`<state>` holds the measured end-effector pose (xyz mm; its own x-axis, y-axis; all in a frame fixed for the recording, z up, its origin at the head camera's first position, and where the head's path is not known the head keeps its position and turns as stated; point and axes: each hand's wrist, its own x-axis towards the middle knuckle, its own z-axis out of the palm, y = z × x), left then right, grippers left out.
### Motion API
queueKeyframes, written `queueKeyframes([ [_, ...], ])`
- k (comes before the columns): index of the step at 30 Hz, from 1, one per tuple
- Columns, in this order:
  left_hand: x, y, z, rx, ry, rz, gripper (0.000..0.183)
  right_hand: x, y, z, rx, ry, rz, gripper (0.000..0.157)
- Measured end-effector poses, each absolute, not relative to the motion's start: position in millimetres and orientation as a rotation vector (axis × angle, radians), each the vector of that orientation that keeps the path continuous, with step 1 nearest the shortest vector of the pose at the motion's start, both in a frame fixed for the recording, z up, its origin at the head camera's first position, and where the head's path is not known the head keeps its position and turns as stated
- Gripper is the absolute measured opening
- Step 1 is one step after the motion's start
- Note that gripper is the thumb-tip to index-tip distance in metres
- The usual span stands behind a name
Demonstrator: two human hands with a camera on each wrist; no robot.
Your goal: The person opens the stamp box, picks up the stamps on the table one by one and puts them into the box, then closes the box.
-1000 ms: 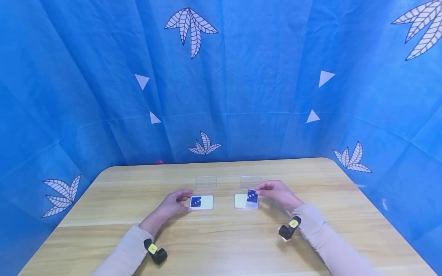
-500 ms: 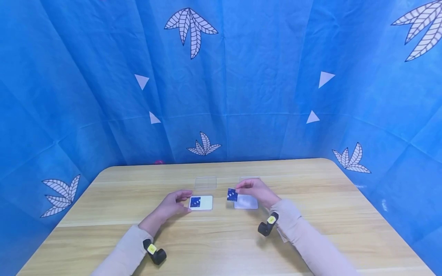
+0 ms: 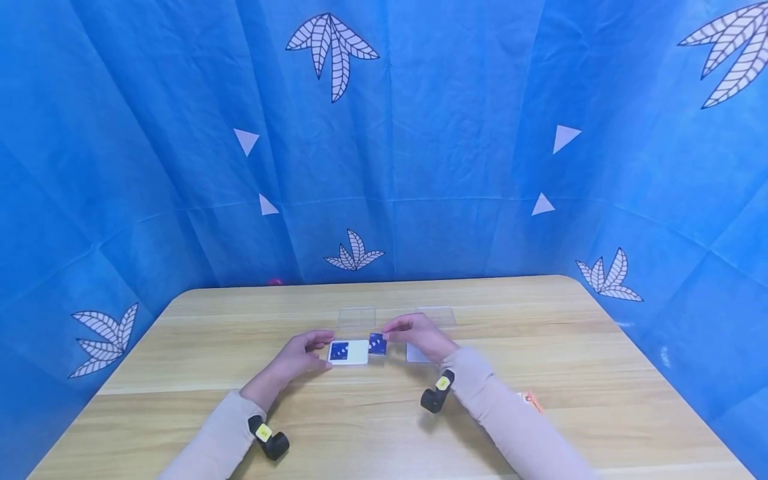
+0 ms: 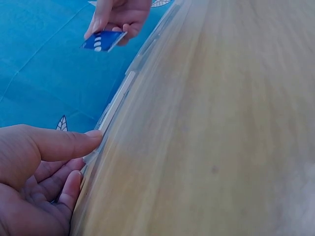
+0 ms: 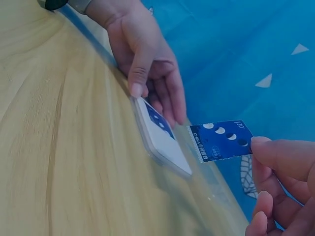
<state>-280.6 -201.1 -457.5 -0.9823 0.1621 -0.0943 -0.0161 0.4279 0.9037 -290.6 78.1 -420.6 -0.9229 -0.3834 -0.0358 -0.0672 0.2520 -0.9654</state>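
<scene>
My right hand [image 3: 423, 335] pinches a blue postage stamp [image 5: 220, 141] with white moon phases by its edge, between thumb and fingers. It hovers at the right end of a flat white box [image 3: 359, 352] with a clear rim. On that box's left half lies a second blue stamp [image 3: 339, 351] of like design. My left hand [image 3: 300, 353] holds the box at its left end, thumb at the near corner and fingers at the far side. A second flat box [image 3: 417, 354], whitish, lies to the right, partly hidden by my right hand.
Two clear plastic lids lie behind the boxes, the left lid [image 3: 357, 317] and the right lid [image 3: 441, 316]. A small orange-and-white item [image 3: 531, 401] shows beside my right sleeve. Blue patterned cloth [image 3: 390, 133] hangs beyond the table's far edge.
My right hand has carried its stamp leftward from over the right box to the left box's right end. The left hand stays at its box. The orange item has come into sight.
</scene>
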Motion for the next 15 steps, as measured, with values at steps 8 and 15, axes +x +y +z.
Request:
queueKeyframes([
  [8,-280.9,-201.0,-456.6,0.107,2.523,1.579,0.063,-295.9,57.0,-431.0,-0.43,2.219,-1.714,0.024],
  [15,-281.3,-201.1,-457.6,0.108,2.51,1.596,0.063,-297.0,45.8,-430.6,-0.372,2.234,-1.688,0.025],
])
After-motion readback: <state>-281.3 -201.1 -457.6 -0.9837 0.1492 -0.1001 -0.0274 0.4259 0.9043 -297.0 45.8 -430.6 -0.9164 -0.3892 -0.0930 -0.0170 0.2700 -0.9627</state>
